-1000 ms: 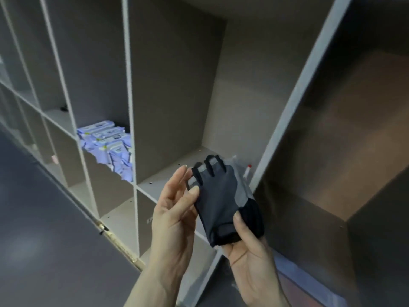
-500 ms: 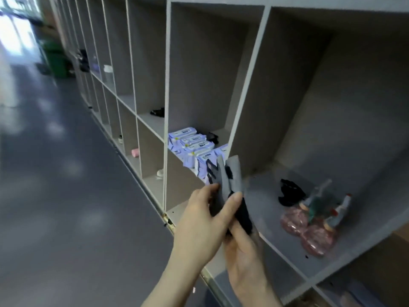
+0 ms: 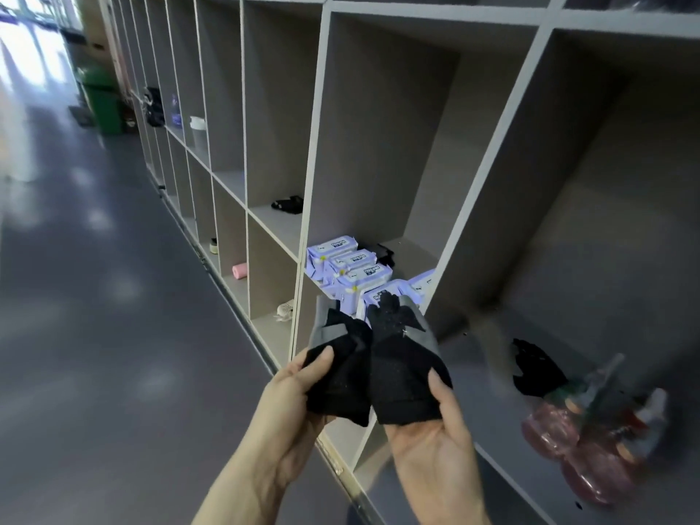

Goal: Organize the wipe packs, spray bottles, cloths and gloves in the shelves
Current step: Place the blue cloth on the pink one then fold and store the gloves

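Gloves, a black-and-grey fabric fingerless pair (image 3: 378, 358), sit in both my hands in front of the grey cubby shelving (image 3: 488, 153), just ahead of the lilac wipe packs (image 3: 348, 267). I'd keep them paired and lay them flat in one cubby. My left hand (image 3: 291, 407) pinches one glove by thumb, while my right hand (image 3: 435, 441), palm up, thumb pressing, cradles the other.

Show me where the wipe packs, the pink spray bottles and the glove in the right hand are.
wipe packs (image 3: 350, 264): head view, top face of a middle pack.
pink spray bottles (image 3: 594, 456): head view, pink body of one bottle.
glove in the right hand (image 3: 401, 369): head view, black palm area.
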A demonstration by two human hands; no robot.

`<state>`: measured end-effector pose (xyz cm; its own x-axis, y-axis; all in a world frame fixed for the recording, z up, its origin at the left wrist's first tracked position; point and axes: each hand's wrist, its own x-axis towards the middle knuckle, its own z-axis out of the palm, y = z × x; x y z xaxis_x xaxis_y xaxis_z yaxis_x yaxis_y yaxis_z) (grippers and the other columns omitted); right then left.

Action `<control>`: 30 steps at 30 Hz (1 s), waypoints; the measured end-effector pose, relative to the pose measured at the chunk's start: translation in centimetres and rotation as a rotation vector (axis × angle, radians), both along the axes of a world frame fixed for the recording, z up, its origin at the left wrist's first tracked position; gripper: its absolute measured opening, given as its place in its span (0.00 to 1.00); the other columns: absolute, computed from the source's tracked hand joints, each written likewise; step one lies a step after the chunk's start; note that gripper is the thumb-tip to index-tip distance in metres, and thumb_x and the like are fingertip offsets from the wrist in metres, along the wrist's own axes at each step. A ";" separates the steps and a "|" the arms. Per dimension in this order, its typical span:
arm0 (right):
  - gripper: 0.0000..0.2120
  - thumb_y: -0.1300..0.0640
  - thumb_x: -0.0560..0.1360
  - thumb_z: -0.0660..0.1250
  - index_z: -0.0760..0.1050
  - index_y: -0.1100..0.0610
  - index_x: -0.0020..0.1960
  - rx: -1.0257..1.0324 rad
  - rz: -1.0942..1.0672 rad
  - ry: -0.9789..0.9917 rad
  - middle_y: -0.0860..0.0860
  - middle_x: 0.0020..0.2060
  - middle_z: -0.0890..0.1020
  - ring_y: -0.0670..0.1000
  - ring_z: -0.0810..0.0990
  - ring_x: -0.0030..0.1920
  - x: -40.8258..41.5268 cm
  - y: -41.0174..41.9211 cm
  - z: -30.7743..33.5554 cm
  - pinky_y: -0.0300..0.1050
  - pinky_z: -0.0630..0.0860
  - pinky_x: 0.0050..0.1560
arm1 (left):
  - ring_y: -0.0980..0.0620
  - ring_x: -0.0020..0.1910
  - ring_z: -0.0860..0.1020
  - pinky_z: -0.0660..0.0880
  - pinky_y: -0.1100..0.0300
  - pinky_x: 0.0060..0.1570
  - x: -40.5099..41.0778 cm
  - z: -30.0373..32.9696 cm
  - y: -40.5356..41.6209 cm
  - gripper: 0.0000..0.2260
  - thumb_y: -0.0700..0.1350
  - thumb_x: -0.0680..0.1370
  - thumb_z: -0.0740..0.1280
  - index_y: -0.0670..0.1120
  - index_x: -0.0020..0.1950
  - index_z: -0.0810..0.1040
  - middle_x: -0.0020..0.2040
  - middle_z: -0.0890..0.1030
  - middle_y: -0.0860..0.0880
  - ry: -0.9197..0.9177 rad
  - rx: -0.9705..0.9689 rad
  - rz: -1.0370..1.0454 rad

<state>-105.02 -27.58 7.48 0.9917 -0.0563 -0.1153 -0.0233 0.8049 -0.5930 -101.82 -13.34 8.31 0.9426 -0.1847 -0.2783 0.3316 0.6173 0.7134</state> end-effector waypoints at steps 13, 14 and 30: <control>0.27 0.43 0.63 0.73 0.79 0.52 0.60 -0.605 -0.060 -0.084 0.50 0.57 0.82 0.50 0.79 0.61 13.2 2.4 -0.1 0.53 0.68 0.67 | 0.51 0.51 0.81 0.74 0.57 0.42 11.6 0.9 -0.6 0.16 0.45 0.79 0.58 0.56 0.63 0.78 0.58 0.82 0.49 -0.124 -0.097 -0.029; 0.31 0.39 0.61 0.74 0.78 0.50 0.61 -0.625 -0.036 -0.089 0.49 0.58 0.82 0.49 0.78 0.62 13.9 2.9 -0.5 0.52 0.68 0.67 | 0.51 0.50 0.82 0.74 0.57 0.41 12.4 0.8 -0.9 0.16 0.45 0.79 0.58 0.55 0.62 0.79 0.57 0.83 0.49 -0.111 -0.106 -0.004; 0.13 0.48 0.75 0.66 0.72 0.33 0.56 -1.016 -0.112 -0.151 0.28 0.52 0.79 0.28 0.75 0.55 31.2 13.4 -3.6 0.26 0.71 0.55 | 0.52 0.49 0.80 0.71 0.56 0.52 27.4 -0.8 7.3 0.14 0.42 0.80 0.60 0.53 0.58 0.82 0.51 0.85 0.50 -0.019 0.023 0.200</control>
<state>-73.77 -14.21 3.85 0.9749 -0.1505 0.1639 0.1526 -0.0840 -0.9847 -74.38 -6.01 7.47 0.9650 0.0131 -0.2620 0.1901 0.6533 0.7329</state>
